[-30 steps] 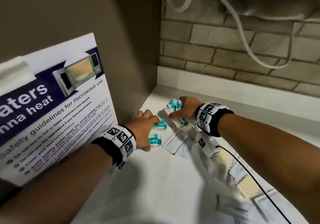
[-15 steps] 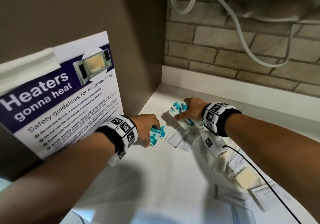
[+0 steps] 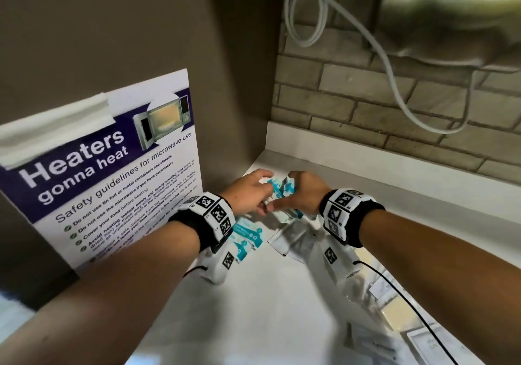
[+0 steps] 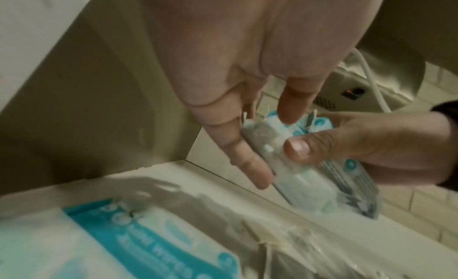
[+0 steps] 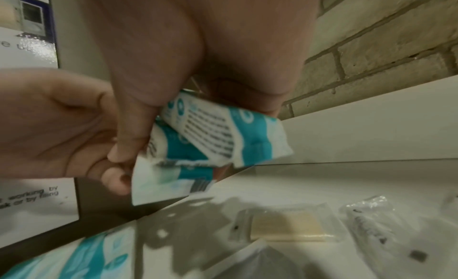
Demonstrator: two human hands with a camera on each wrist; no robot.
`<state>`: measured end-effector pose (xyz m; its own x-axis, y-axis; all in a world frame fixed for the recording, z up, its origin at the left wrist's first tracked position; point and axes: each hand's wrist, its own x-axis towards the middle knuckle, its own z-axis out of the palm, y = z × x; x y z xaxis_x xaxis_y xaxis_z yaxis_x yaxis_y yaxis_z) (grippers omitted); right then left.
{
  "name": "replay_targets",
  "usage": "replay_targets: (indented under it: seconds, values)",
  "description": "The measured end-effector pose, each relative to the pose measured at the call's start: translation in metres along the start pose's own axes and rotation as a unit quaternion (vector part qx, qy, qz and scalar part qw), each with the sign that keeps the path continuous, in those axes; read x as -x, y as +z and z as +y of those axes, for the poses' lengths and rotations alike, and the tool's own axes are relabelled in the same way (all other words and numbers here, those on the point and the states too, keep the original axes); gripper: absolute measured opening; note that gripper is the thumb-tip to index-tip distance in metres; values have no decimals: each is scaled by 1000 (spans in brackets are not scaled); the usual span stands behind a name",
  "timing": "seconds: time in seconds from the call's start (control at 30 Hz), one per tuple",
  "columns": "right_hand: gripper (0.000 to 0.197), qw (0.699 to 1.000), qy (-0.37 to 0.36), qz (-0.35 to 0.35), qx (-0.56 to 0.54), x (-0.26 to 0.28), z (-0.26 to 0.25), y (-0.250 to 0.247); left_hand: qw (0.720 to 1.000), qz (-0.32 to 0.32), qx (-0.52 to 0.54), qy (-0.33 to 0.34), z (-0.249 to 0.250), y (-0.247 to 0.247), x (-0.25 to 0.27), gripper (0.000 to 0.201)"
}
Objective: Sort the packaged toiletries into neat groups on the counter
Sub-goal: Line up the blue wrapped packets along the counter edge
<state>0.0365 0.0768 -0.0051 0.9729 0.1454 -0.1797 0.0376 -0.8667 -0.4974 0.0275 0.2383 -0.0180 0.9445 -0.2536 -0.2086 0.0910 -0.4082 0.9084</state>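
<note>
White counter (image 3: pixel 253 308) in corner, microwave poster (image 3: pixel 112 172) leaning left, clear sachets (image 3: pixel 293 240) and teal wipes packs (image 3: pixel 248 240) lying under wrists; right hand (image 3: pixel 307 192) grips teal packets (image 3: pixel 280 188) held above counter, left hand (image 3: pixel 248 192) fingers straight, touching them.

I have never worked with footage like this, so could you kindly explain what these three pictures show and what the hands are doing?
No machine here: a person wears one camera on the head and one on each wrist. The head view looks down at both hands over a white counter. The right hand grips a bundle of teal-and-white packets; the left hand touches that bundle with straight fingers. More teal-and-white wipes packets and clear sachets lie on the counter. A microwave safety poster stands on the left.
</note>
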Motion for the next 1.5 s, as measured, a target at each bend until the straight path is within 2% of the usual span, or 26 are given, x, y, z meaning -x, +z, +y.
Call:
replay_targets:
  seconds: [0.1,0.23,0.37,0.47,0.57,0.63,0.7,0.77,0.83,0.9,1.0,1.07,1.2,1.23,1.33,1.4,1.5]
  values:
    - [99,999,4,-3,-50,-13,6,3,1000,6,27,-7,-1,-6,-9,38]
    - [88,996,36,-13,-79,-35,14,-1,999,39,-7,-32,-9,-19,-16,38]
    - [83,998,43,-23,31,-56,4,0,990,21,-126,-67,-18,-20,-19,37]
    - [75,993,39,-48,95,-73,-8,9,963,27,-256,-74,-26,-22,-25,42]
    - [67,989,35,-66,126,-84,-15,23,939,26,-332,-88,-30,-22,-29,44]
    - [63,987,30,-69,145,-89,-16,30,945,32,-310,-95,-34,-22,-33,44]
    - [57,986,22,-57,153,-92,-13,35,965,58,-239,-87,-34,-24,-37,42]
    - [54,987,18,-47,153,-96,-9,36,978,79,-189,-46,-26,-28,-38,34]
    - [59,987,17,-50,151,-99,-8,35,980,87,-176,8,-13,-30,-39,27]
    - [62,989,18,-69,133,-98,-7,32,978,78,-187,43,0,-29,-35,24]
    - [54,991,13,-90,101,-98,-2,21,966,15,-253,51,10,-23,-33,17]
    - [56,995,23,-74,58,-98,6,12,952,-31,-303,31,11,-17,-33,16]
    - [75,999,34,-17,-22,-98,18,2,934,-112,-339,-4,2,-4,-43,23]
    - [73,998,42,-11,-43,-100,20,0,930,-123,-347,-3,0,-1,-46,26]
    - [54,991,68,8,-116,-104,22,-3,923,-93,-372,18,-1,-1,-52,34]
    - [49,993,56,15,-99,-108,22,-6,910,-68,-407,36,-1,-3,-56,44]
    - [40,998,22,-3,-54,-116,23,-9,881,-103,-462,15,-3,-6,-56,58]
